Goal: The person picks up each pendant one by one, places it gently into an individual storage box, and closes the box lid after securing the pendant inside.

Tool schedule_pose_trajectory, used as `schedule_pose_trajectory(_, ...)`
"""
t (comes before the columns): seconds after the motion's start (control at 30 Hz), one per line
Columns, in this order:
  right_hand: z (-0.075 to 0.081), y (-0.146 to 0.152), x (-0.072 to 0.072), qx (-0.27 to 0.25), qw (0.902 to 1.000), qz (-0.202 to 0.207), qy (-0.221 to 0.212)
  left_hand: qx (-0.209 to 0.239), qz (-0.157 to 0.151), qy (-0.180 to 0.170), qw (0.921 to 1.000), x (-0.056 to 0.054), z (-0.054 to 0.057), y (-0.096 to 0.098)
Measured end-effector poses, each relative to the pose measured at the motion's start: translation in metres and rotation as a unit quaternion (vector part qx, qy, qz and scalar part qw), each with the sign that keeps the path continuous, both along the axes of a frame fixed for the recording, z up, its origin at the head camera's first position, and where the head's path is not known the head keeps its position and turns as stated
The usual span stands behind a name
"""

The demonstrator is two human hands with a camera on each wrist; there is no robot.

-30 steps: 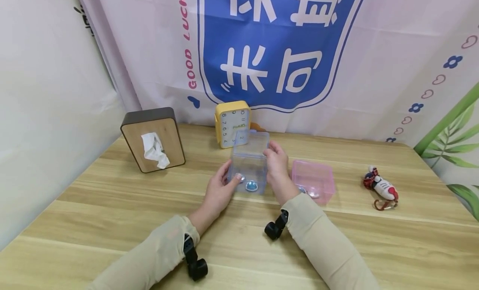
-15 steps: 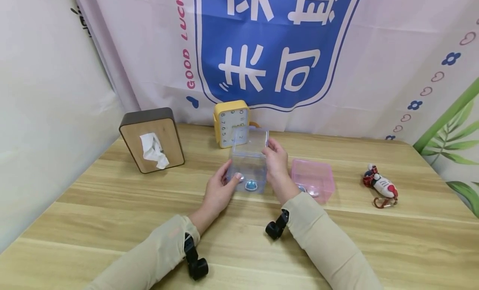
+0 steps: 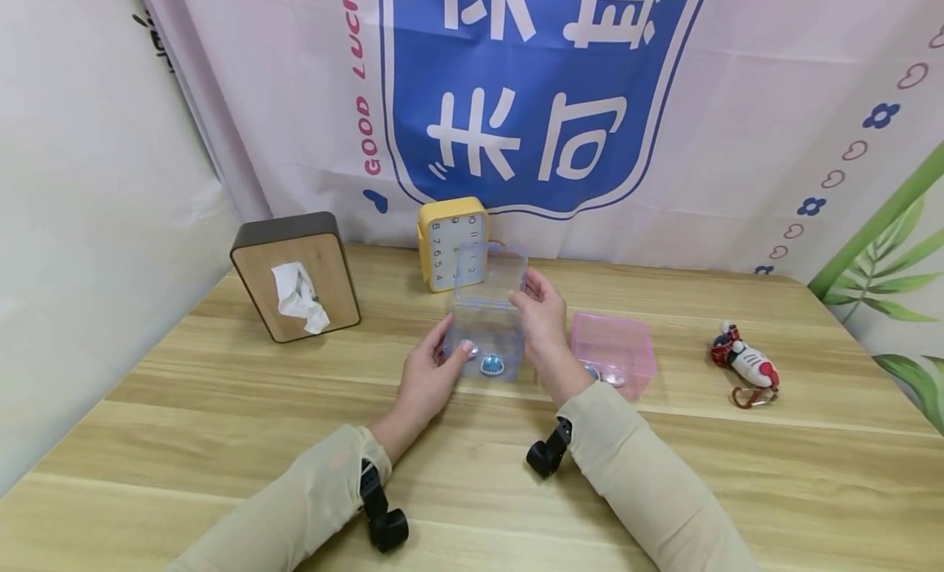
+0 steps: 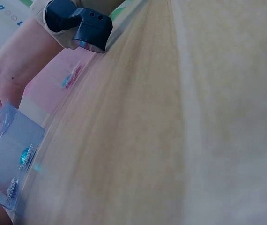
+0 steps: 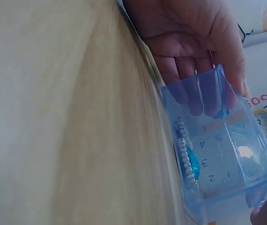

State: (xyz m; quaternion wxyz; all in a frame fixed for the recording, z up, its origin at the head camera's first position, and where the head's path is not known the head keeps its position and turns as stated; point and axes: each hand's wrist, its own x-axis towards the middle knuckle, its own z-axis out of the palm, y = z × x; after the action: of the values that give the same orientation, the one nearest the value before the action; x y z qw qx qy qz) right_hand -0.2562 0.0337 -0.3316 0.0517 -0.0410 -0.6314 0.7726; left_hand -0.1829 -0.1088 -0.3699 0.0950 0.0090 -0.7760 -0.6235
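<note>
A see-through blue plastic box (image 3: 490, 330) stands on the table with its hinged lid (image 3: 501, 273) tilted up at the back. My left hand (image 3: 429, 379) grips its left side, the thumb at the front and the fingers along the outer wall. At the right, my right hand (image 3: 544, 314) pinches the lid's edge near the hinge. Inside lie a blue gem piece (image 3: 492, 365) rimmed with clear beads and a pale gem piece (image 3: 469, 348), the latter partly behind my left thumb. The right wrist view shows the left hand's fingers (image 5: 203, 96) through the box wall.
A see-through pink box (image 3: 619, 342) holding gem pieces stands beside my right wrist. A plush charm with a red carabiner (image 3: 748, 367) lies farther right. Behind the blue box is a yellow clock (image 3: 453, 203); a tissue box (image 3: 298, 277) stands at left. A printed cloth (image 3: 295, 105) hangs behind.
The blue box's lid has swung up a little, its far edge now higher, with my right hand at its edge. The left hand keeps its grip. The head view has shifted slightly.
</note>
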Motion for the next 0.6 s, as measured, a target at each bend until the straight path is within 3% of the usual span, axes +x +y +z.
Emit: schedule_pose_trajectory(0.6, 0.002, 0.001, 0.013, -0.023, 0.9994, 0.01, 0.026, -0.006, 0.002, 0.0, 1.0, 0.0, -0.001, -0.001)
